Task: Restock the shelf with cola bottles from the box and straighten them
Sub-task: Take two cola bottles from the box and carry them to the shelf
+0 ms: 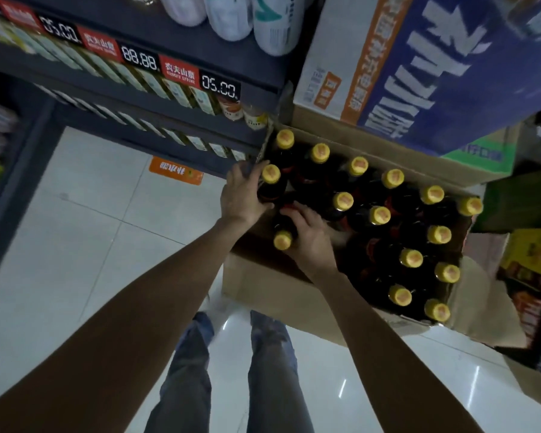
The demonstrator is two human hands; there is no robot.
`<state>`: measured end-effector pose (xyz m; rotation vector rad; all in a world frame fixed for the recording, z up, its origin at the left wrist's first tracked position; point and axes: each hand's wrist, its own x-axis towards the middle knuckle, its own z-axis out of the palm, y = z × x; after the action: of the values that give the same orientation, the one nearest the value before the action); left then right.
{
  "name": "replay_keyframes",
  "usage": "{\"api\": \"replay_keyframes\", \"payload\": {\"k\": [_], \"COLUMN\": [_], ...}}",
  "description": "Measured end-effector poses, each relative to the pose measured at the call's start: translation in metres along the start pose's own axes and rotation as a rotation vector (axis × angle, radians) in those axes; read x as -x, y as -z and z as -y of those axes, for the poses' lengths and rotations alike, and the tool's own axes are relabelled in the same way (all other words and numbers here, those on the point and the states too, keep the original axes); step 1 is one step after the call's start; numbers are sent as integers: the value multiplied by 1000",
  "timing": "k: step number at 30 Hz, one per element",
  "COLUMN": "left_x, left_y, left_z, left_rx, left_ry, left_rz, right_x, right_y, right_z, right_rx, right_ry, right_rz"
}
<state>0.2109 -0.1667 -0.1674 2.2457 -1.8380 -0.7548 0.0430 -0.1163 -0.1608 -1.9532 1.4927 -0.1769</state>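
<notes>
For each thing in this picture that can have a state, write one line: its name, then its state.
cardboard box: open at the top, holding upright cola bottles.
cola bottle at the left hand: capped, upright, gripped.
cola bottle at the right hand: capped, tilted, gripped.
left hand: fingers curled round a bottle.
right hand: fingers curled round a bottle.
blue carton: closed, stacked behind the box.

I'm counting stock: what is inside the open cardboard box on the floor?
The cardboard box holds dark cola bottles with yellow caps. The left hand grips one, the right hand another. The box bottom is hidden, as is anything under the hands.
</notes>
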Motion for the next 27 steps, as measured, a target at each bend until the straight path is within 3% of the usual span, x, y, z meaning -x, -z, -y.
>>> {"api": "replay_keyframes", "payload": {"k": [3, 5, 8, 10, 13, 18, 23, 27], "left_x": [-2, 2, 18, 37, 78, 168, 276, 381], "left_y": [-2, 1, 8, 20, 55, 129, 195, 236], "left_z": [3, 6, 15, 15, 9, 20, 74, 155], "left_rx": [-95, -113, -43, 123, 547, 1066, 1179, 1124], "left_ry": [-68, -126, -224, -244, -101, 117, 139, 182], "left_rz": [-92, -126, -174, -220, -202, -234, -385, -520], "right_x": [-4, -4, -3, 1, 25, 92, 150, 185], "right_y": [-15, -20, -6, 15, 53, 106, 115, 84], "right_z": [-1, -1, 2, 7, 31, 115, 215, 310], "right_rx": [80, 103, 10, -156, -253, -379, -569, -726], "right_ry": [-13, -15, -14, -130, -221, -118, -40, 56], "right_rz": [206, 242, 126, 4, -150, -325, -322, -251]}}
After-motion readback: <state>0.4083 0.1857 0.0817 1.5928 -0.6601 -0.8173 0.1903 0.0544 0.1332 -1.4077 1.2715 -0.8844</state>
